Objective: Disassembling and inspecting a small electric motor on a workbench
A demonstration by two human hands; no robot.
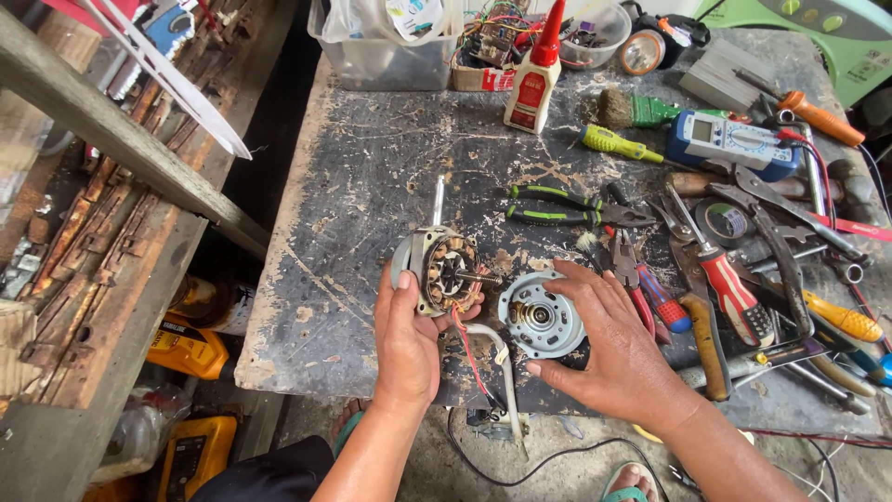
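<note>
My left hand (406, 336) grips a small electric motor body (437, 270) with copper windings and a steel shaft, held on edge near the front of the worn bench (372, 177). Red and white wires (483, 358) hang from the motor over the bench edge. My right hand (613, 344) rests over a round silver motor end cover (542, 319) that lies flat on the bench just right of the motor; its fingers curl around the cover's right rim.
Right of my right hand lies a heap of tools: green-handled pliers (557, 206), red screwdrivers (734, 288), a multimeter (729, 141), a tape roll (725, 221). A glue bottle (534, 84) and a plastic tub (381, 46) stand at the back. Wooden planks (121, 186) run along the left.
</note>
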